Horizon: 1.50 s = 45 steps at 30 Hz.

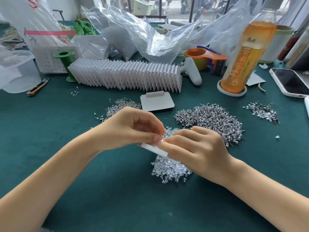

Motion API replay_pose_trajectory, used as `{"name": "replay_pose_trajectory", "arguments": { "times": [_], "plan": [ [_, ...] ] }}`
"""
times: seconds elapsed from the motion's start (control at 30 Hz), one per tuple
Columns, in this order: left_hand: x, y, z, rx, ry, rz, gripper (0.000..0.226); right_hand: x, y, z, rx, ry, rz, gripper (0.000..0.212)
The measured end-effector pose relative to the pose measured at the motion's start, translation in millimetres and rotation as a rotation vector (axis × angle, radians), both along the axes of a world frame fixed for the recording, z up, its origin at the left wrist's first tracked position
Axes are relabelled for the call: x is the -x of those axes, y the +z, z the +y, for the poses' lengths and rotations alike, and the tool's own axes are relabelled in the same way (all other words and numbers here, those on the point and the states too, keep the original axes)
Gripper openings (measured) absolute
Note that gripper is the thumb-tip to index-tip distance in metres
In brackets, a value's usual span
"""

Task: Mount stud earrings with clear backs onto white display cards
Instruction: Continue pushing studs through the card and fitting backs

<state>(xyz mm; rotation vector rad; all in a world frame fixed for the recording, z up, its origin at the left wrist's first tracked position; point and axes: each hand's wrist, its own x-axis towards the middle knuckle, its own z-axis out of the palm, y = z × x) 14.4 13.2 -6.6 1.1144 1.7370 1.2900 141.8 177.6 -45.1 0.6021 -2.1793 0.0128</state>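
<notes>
My left hand point(132, 129) and my right hand point(197, 148) meet over the green table, fingertips together on a white display card point(154, 149) held edge-on. Both hands pinch the card near its top edge; a small clear piece shows at the fingertips. Under the hands lies a pile of clear earring backs point(168, 169). A large heap of silver stud earrings point(210, 121) sits behind my right hand, a smaller heap point(120, 106) behind my left. A long row of filled white cards point(127, 74) stands at the back. A short stack of blank cards point(157, 102) lies in the middle.
An orange drink bottle point(245, 54) stands at the right, a phone point(291, 82) beside it. An orange tape dispenser point(207, 59), a white handle point(192, 71), a green spool point(64, 63), thread snips point(38, 87), plastic bags point(142, 36) and a clear tub point(16, 71) crowd the back. A small stud pile point(262, 111) lies far right.
</notes>
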Motion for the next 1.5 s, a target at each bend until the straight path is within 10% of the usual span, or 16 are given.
{"name": "replay_pose_trajectory", "arguments": {
  "times": [1.5],
  "plan": [
    [-3.0,3.3,1.6,0.037,-0.120,0.226,0.014,-4.6,-1.6,-6.0,-0.111,-0.048,0.089,0.018]
  ]
}}
